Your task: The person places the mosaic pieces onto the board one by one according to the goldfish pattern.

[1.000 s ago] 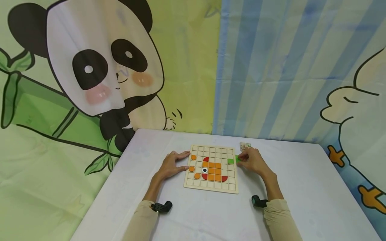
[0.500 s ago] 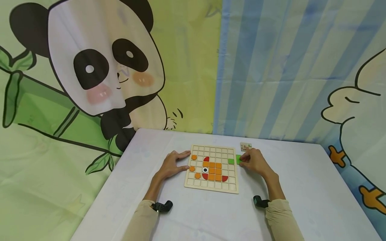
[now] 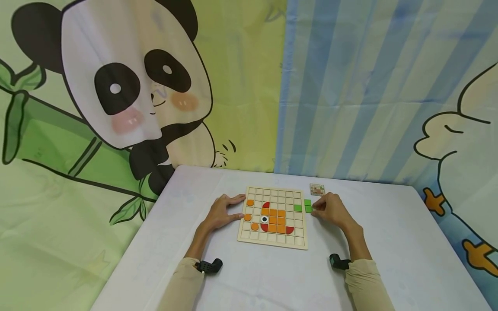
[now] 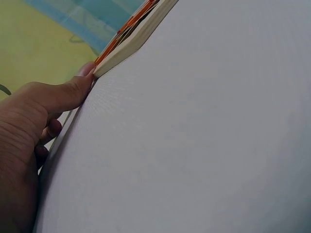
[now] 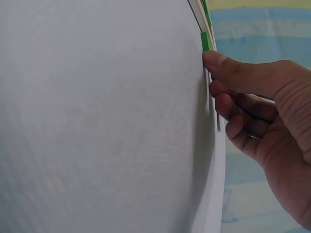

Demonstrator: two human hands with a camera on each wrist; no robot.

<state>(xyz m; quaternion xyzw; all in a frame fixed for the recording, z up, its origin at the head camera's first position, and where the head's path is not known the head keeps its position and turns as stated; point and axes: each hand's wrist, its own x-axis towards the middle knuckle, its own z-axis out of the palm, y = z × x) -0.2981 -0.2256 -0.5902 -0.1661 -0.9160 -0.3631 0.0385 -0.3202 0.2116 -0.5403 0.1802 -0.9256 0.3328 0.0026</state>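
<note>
A pale wooden grid board (image 3: 272, 239) lies on the table. Orange square tiles (image 3: 277, 220), red rounded tiles (image 3: 289, 230), orange discs (image 3: 254, 226), a black-and-white eye disc (image 3: 264, 219) and one green square (image 3: 297, 208) sit on it. Along the board's left edge my left hand (image 3: 221, 212) rests, thumb and finger extended against the side. Two loose green square tiles (image 3: 308, 206) lie just off the right edge. My right hand (image 3: 330, 209) is beside them, its fingertips at the nearer tile; in the right wrist view the thumb meets a green tile (image 5: 206, 41).
A small picture card (image 3: 317, 189) with a grid print lies behind the right hand. The white table (image 3: 249, 276) ends at a printed fabric backdrop with a panda (image 3: 136, 86). Black wrist cameras (image 3: 210, 266) sit on both forearms.
My right hand has drawn slightly to the right, so both loose green tiles now show. The left hand and the board stay in place.
</note>
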